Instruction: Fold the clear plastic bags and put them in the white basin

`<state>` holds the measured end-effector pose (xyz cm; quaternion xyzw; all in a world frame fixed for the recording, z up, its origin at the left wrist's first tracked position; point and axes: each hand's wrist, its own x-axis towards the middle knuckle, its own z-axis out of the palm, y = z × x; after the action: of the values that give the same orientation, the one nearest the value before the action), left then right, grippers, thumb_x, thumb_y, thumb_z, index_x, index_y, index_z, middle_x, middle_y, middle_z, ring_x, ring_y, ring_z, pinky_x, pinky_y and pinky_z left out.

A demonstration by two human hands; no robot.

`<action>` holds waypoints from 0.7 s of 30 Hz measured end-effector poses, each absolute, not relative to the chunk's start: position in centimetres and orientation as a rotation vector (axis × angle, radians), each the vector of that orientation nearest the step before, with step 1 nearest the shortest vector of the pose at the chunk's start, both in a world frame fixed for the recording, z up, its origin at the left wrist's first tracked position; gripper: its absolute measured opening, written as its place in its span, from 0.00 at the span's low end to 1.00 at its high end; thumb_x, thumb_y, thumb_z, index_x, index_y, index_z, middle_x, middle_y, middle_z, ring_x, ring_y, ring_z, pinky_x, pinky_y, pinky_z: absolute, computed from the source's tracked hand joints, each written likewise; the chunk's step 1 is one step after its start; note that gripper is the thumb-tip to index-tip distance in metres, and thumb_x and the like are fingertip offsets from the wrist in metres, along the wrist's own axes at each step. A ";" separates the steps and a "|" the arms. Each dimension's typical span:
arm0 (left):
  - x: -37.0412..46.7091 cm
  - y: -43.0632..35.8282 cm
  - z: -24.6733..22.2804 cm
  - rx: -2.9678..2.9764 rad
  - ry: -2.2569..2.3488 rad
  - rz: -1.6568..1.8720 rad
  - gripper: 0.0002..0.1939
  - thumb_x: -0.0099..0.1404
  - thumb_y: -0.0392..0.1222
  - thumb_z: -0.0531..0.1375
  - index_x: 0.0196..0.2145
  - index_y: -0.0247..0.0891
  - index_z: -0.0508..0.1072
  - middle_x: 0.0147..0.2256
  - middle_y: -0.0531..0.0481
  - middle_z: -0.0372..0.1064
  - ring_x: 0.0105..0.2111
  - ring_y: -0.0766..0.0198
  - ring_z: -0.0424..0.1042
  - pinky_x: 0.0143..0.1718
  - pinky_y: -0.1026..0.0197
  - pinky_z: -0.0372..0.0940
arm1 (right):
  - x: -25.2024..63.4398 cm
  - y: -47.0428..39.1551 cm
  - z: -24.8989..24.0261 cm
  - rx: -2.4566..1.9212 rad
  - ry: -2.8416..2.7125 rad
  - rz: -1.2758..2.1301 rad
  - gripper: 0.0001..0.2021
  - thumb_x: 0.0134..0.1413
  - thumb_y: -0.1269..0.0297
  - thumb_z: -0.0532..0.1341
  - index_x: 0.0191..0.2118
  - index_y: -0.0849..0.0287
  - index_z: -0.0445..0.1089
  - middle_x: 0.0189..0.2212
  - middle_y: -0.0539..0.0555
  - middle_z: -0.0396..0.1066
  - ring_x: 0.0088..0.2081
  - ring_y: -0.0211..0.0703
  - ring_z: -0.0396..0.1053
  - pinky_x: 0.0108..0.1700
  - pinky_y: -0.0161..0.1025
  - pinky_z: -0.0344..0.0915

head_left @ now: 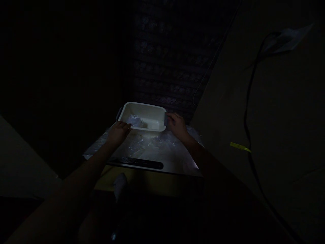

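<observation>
A white plastic tub (146, 108) with grey side handles is between my hands in the head view, above a light surface. My left hand (118, 132) grips its near left rim, fingers curled over the edge. On the opposite side, my right hand (177, 126) is closed at the right handle (166, 119). A crumpled clear plastic bag (134, 120) lies in the left part of the tub; what it contains, if anything, is too dark to make out.
Clear plastic bags (135, 145) are spread over the light surface, which has a black strip (144, 164) along its front. To the right, a dark cable with a yellow tag (238, 146) hangs by the wall. Dim patterned rows (162, 67) show behind.
</observation>
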<state>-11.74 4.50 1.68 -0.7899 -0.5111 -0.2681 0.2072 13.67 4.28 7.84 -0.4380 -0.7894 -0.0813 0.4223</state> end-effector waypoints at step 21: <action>-9.8 7.7 1.2 -2.135 -1.553 -0.962 0.29 0.54 0.45 0.42 0.50 0.21 0.47 0.52 0.34 0.40 0.52 0.50 0.36 0.48 0.48 0.40 | 17.3 -1.0 1.0 -1.402 -2.549 -0.059 0.11 0.41 0.69 0.50 0.31 0.58 0.67 0.32 0.52 0.68 0.37 0.39 0.59 0.40 0.39 0.46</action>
<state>-9.81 7.69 1.18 -0.7494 -0.5450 -0.3378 0.1649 17.27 -1.04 0.98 -0.4785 -0.8702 -0.0200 0.1157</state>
